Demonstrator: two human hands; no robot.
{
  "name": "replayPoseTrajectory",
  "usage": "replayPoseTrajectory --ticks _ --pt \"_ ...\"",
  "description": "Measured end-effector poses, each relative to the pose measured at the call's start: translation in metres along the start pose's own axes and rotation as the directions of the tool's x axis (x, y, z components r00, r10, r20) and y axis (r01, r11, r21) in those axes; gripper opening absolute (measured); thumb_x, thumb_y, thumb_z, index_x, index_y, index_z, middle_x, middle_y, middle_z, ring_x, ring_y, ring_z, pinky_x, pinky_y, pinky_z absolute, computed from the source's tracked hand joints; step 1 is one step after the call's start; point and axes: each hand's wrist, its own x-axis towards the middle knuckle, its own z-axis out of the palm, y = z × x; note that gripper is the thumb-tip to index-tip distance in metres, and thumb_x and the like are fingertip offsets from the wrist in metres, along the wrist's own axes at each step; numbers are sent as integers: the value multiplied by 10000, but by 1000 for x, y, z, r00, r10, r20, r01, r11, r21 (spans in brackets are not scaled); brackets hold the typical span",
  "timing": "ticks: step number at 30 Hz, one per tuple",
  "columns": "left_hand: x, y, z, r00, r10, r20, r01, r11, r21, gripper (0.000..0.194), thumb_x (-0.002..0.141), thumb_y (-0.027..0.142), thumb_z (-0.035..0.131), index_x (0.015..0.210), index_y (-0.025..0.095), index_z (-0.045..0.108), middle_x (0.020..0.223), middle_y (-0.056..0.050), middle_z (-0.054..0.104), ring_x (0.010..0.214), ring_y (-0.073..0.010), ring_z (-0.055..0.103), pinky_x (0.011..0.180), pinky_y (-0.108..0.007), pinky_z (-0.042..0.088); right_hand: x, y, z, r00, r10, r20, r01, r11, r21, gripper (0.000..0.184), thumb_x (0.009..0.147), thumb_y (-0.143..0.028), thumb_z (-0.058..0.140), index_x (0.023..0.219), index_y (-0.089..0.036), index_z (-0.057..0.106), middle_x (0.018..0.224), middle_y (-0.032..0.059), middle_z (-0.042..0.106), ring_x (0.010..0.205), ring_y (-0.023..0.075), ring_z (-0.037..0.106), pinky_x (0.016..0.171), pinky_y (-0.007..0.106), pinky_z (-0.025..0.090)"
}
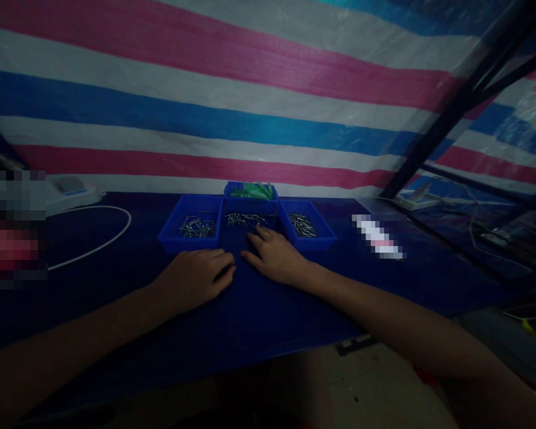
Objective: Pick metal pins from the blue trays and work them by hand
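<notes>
My left hand (pixel 196 275) rests palm-down on the dark blue table (pixel 250 316), fingers curled loosely with nothing visibly in them. My right hand (pixel 274 256) lies flat beside it, its fingers stretched toward a loose pile of small metal pins (pixel 245 220) on the table. To the left stands a blue tray (pixel 192 226) with several metal pins, to the right another blue tray (pixel 307 226) with more. Behind the pile, a third blue tray (pixel 250 193) holds green plastic parts.
A white cable (pixel 107 235) loops over the table's left part, near a white device (pixel 71 190). A striped pink, white and blue tarp (pixel 250 89) hangs behind. A black metal frame (pixel 451 119) and cables stand at right.
</notes>
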Motion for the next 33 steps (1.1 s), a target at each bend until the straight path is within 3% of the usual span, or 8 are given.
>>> replayPoseTrajectory --ticks 6,10,17,19,27,33 --pt "-2 -2 0 1000 -10 1 10 1000 -5 207 857 281 388 813 192 570 746 -2 595 674 -138 573 569 -248 373 -6 -1 -5 995 -86 -44 84 995 -53 464 898 -402 358 1161 -61 530 1213 177 515 1108 269 470 915 416 390" --pt "-3 -1 -2 1000 -18 7 18 1000 -3 214 865 290 377 825 193 563 737 -1 596 675 -143 579 564 -249 378 -13 -2 -15 977 -212 -16 212 977 -17 354 891 -312 406 1101 -83 574 1140 142 560 1029 221 516 871 369 427" --pt "-4 2 0 998 -63 -10 63 997 36 195 852 277 397 957 180 530 842 -27 605 758 -171 593 581 -264 414 -22 -6 -34 876 -472 99 453 876 167 267 894 -237 412 988 -107 625 1015 81 618 932 152 561 843 297 442" --pt "-4 2 0 999 -40 8 40 998 45 180 854 264 392 914 180 539 829 -25 589 745 -167 588 569 -261 413 -23 -6 -35 855 -507 104 483 854 195 258 893 -233 413 971 -111 627 999 79 623 933 148 560 847 298 437" --pt "-1 -3 1 997 60 40 -60 998 13 185 869 253 376 850 183 546 799 -13 559 720 -142 563 569 -243 401 -20 -1 -32 854 -507 117 478 853 212 181 873 -194 439 957 -130 586 929 57 599 883 140 542 816 280 428" --pt "-1 -5 1 994 98 45 -97 995 -22 158 848 216 382 799 175 526 769 -5 548 675 -120 545 541 -227 379 -21 1 -31 936 -338 95 330 940 90 223 862 -264 466 1023 -129 541 930 82 557 855 168 527 756 299 435"
